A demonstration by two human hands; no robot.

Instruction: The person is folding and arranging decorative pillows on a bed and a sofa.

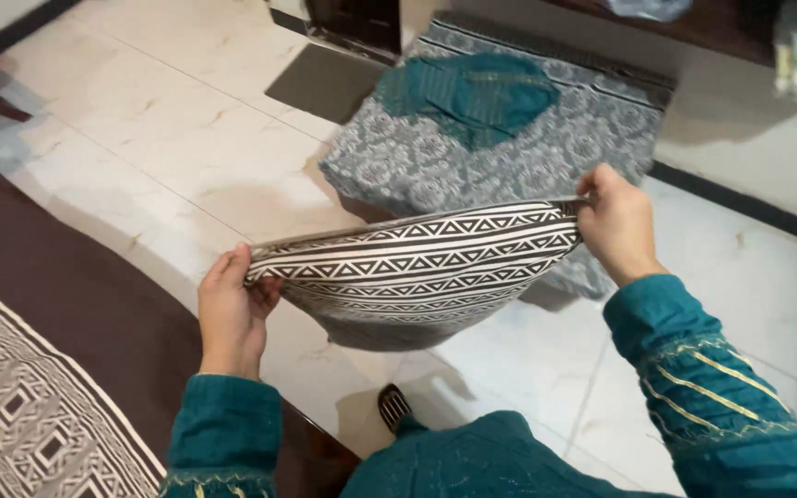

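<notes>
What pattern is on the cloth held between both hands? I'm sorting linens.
Dark brown and white bands of triangles and stripes on the cloth, seen in the head view.

patterned cloth [417,263] ends hidden in both hands, brown rug [39,369] cut off at left edge

The cloth [417,263] is a folded piece of fabric patterned with bands of brown and white triangles and stripes. It is stretched taut in the air above the tiled floor, pinched at both ends and sagging in a curve below its upper edge.
</notes>
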